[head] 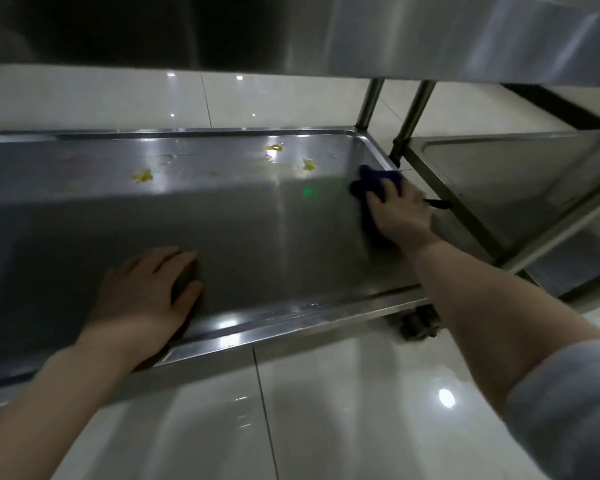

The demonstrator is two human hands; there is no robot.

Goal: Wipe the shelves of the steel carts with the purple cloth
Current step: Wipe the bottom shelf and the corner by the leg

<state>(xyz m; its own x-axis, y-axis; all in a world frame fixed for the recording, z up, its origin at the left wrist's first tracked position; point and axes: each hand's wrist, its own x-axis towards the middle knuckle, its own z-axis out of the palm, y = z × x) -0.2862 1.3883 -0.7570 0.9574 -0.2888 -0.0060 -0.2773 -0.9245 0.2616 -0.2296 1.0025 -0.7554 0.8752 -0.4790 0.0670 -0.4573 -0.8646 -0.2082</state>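
- Fingers (pixel 163 258) of the left hand (pixel 142 296) lie spread and straight, palm flat on the lower shelf (pixel 257 237) just inside its front rim — holding nothing.
- Yellow scraps (pixel 142 174) dot the shelf's far side in three patches, with pale smears between them.
- Right hand (pixel 400 216) presses the purple cloth (pixel 378 180) down with splayed, nearly straight fingers — the cloth sits near the shelf's far right corner, bunched beyond the fingertips.
- Below the shelf's front right corner, a caster (pixel 418 322) stands on the glossy tiled floor (pixel 326 410).
- Second steel cart (pixel 499 174) stands just beside, on the right.
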